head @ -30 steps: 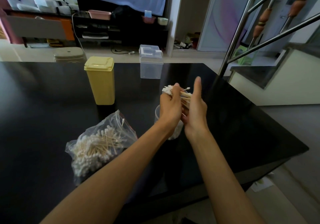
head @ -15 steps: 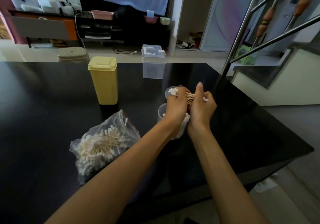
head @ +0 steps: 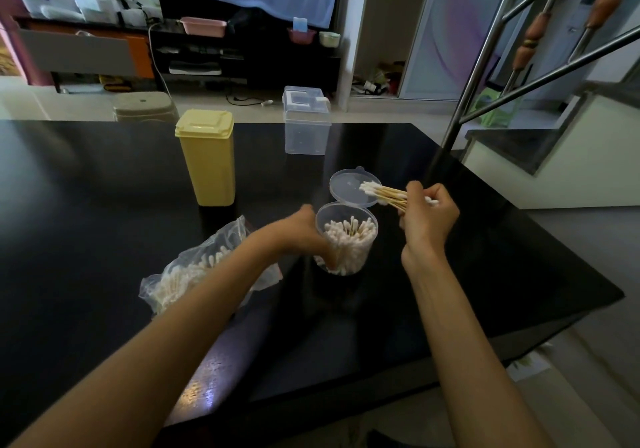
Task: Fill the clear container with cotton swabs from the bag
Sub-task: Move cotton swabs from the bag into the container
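A round clear container [head: 360, 257] stands on the black table [head: 104, 226], partly filled with upright cotton swabs [head: 349, 231]. Its hinged clear lid [head: 346, 184] stands open behind it. My left hand [head: 304, 229] grips the container's left side, fingers curled round the wall. My right hand [head: 427, 215] holds a bundle of cotton swabs [head: 384, 196] to the right of and above the container, white tips pointing left over the lid. The clear plastic bag [head: 197, 267] of swabs lies left of the container, partly hidden by my left forearm.
A tall yellow lidded box [head: 207, 160] stands behind the bag. A clear lidded box [head: 306, 125] sits near the table's far edge. A steel stair railing [head: 485, 66] rises at the table's right corner. The table's right edge runs close to my right hand.
My hands have come apart. The left hand dropped from the bundle to the container's side; the right hand carried the bundle to the right, uncovering the container and lid.
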`<state>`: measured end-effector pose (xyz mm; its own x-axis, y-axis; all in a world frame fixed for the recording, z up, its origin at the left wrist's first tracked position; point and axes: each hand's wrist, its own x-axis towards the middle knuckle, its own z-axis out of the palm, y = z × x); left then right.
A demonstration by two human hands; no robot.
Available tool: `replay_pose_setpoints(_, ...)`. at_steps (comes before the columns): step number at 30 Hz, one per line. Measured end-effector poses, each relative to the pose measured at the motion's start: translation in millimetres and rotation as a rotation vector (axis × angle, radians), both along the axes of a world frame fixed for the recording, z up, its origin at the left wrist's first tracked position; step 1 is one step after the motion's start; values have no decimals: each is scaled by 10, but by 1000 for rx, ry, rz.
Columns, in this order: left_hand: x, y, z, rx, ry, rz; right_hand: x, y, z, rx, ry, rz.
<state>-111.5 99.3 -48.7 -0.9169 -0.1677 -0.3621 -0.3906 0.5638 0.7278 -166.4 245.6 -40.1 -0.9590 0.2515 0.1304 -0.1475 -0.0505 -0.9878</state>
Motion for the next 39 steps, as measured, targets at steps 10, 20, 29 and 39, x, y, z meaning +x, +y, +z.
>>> replay_pose_setpoints(10, -35, 79, -320, 86, 485, -24, -44, 129, -22, 168, 32, 31)
replay_pose_setpoints(20, 91, 345, -373, -227, 989, 109, 232, -48, 50, 341, 430, -67)
replay_pose_setpoints(29, 61, 394, -369, -160, 1024, 83, 299, -242, -10, 462, 382, 30)
replay_pose_setpoints(39, 22, 445, -250, -147, 1071, 136, 355, -304, -13, 586, 324, 162)
